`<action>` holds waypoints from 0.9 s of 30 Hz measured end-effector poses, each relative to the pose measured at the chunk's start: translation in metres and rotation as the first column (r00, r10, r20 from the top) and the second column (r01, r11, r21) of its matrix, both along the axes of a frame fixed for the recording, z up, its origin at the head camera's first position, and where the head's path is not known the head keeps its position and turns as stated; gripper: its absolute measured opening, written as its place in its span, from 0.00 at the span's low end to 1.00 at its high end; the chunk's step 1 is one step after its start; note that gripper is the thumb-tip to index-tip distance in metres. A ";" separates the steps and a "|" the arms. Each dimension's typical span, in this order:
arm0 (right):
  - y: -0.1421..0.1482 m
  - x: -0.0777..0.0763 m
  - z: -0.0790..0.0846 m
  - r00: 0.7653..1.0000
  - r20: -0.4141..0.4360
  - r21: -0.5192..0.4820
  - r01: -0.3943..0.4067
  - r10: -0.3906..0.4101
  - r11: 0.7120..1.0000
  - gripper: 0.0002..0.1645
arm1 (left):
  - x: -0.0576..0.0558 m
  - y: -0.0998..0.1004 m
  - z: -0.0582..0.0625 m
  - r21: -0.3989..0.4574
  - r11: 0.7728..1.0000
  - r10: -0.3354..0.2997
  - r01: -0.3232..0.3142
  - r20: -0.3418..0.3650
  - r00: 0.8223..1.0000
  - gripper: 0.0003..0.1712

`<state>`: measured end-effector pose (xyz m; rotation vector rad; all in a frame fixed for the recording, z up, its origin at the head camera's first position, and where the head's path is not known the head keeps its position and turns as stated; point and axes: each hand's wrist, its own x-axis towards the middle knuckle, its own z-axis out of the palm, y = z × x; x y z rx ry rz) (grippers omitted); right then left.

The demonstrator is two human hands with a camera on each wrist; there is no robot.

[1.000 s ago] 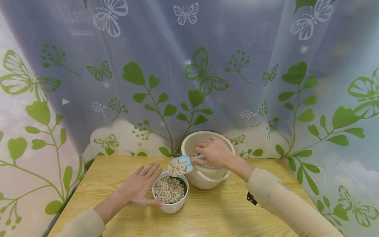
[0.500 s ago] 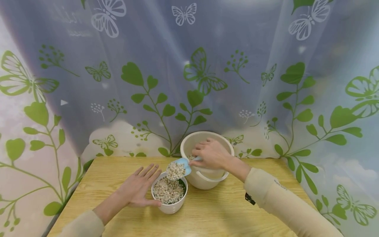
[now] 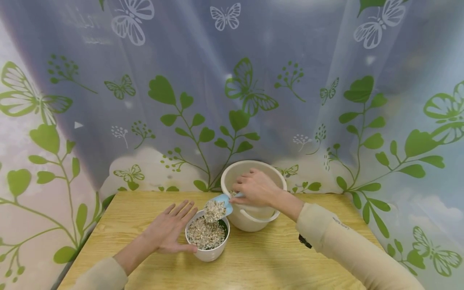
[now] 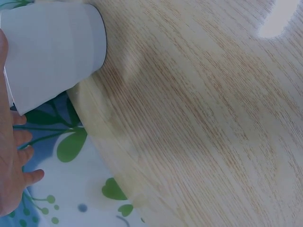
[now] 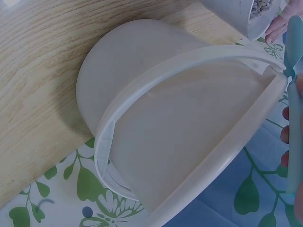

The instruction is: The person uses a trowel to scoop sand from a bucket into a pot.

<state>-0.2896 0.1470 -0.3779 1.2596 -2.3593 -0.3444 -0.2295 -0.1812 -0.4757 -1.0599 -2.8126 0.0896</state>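
Note:
My right hand (image 3: pixel 257 187) grips the handle of a light blue scoop (image 3: pixel 228 204) over the near left rim of a white bucket (image 3: pixel 253 223). The scoop tips toward a smaller white pot (image 3: pixel 210 255), its load of pale gravel (image 3: pixel 214 210) at the front lip, overlapping the pot's far rim. Gravel nearly fills this pot, with a dark green patch along its right inner side. My left hand (image 3: pixel 170 231) is beside the pot, fingers spread and straight, thumb at its near left rim. The right wrist view shows the scoop's handle (image 5: pixel 294 142) with fingertips around it.
Bucket and pot stand close together on a wood-grain table (image 3: pixel 290 249). The bucket's bail handle (image 5: pixel 165 71) hangs down across its front. Right behind the table rises a curtain (image 3: pixel 188 52) printed with butterflies and leaves.
The scoop has shifted slightly left and tipped further down, its gravel sliding toward the lip over the pot. The left hand keeps its place beside the pot.

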 end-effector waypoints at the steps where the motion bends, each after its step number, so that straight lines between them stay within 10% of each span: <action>1: -0.001 0.000 0.000 1.000 0.003 0.007 0.006 -0.006 1.000 0.24 | 0.000 0.000 0.000 -0.001 1.000 0.000 0.000 0.001 1.000 0.68; 27: -0.008 0.002 0.019 0.999 -0.049 0.146 0.009 -0.002 0.989 0.26 | 0.001 0.000 0.000 0.006 1.000 0.011 -0.012 0.029 1.000 0.68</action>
